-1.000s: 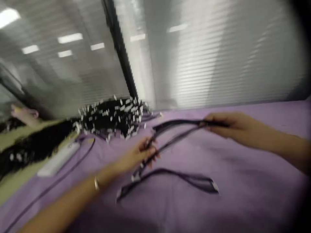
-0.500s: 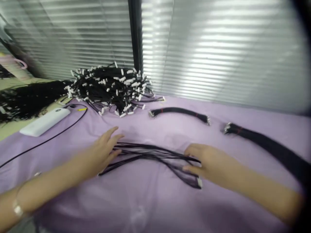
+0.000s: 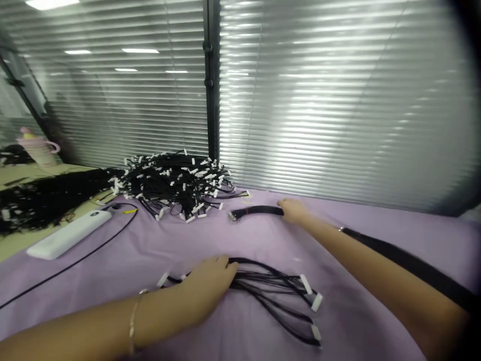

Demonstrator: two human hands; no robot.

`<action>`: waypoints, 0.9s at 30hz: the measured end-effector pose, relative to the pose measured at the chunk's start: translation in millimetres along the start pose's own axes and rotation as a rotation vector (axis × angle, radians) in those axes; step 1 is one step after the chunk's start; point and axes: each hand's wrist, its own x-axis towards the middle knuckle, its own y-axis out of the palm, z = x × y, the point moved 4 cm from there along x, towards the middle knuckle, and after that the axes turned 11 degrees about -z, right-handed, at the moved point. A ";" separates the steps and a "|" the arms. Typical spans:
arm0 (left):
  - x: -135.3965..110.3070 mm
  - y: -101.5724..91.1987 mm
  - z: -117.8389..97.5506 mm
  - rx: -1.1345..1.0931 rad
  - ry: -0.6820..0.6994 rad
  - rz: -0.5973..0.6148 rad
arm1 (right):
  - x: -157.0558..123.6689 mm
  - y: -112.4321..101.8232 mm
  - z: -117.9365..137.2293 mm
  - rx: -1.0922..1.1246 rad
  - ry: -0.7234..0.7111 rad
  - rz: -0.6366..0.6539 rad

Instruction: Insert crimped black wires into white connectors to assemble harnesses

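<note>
- While the left hand (image 3: 211, 286) has its grip closed round the loose cables (image 3: 244, 281), their white plugs (image 3: 316, 303) fan out rightward on the purple cloth (image 3: 180, 243).
- Farther out, the right hand (image 3: 293, 210) covers one end of a tied bundle (image 3: 263, 210) — whether its grip has tightened, I cannot tell.
- A thicker bundle (image 3: 398, 254) lies partly behind the right forearm.
- Below the blinds (image 3: 319, 115) sits a plug-studded heap (image 3: 165, 181).
- To the left: a white device (image 3: 69, 235), a black lead (image 3: 93, 252) — and a mug (image 3: 41, 151) on the counter (image 3: 13, 246).
</note>
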 end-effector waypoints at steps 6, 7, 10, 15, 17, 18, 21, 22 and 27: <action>28.2 -4.4 21.6 0.046 -0.008 -0.010 | 5.5 -4.4 0.4 0.055 0.098 0.001; 32.1 -5.9 24.1 0.054 -0.017 -0.032 | 2.3 -12.1 1.1 0.056 0.126 -0.033; 44.0 -8.1 29.7 0.062 -0.030 -0.093 | -14.0 -50.3 1.1 0.034 0.195 -0.182; 61.7 -14.6 39.8 0.065 -0.070 -0.207 | -69.6 -127.9 -14.8 -0.001 0.235 -0.349; 62.4 -24.3 41.2 0.044 -0.066 -0.266 | -102.9 -143.8 -24.7 0.041 0.239 -0.333; 60.3 -31.2 40.5 0.028 -0.063 -0.309 | -121.9 -144.8 -28.5 0.133 0.242 -0.285; 44.7 -53.0 29.1 -0.036 -0.061 -0.456 | -184.9 -126.3 -28.7 0.259 0.198 -0.113; 37.4 -57.3 21.3 -0.070 -0.061 -0.484 | -206.0 -114.5 -25.3 0.285 0.175 -0.057; 1.5 -43.8 -57.7 -0.524 0.414 -0.310 | -278.9 -49.6 -2.8 0.310 0.027 0.171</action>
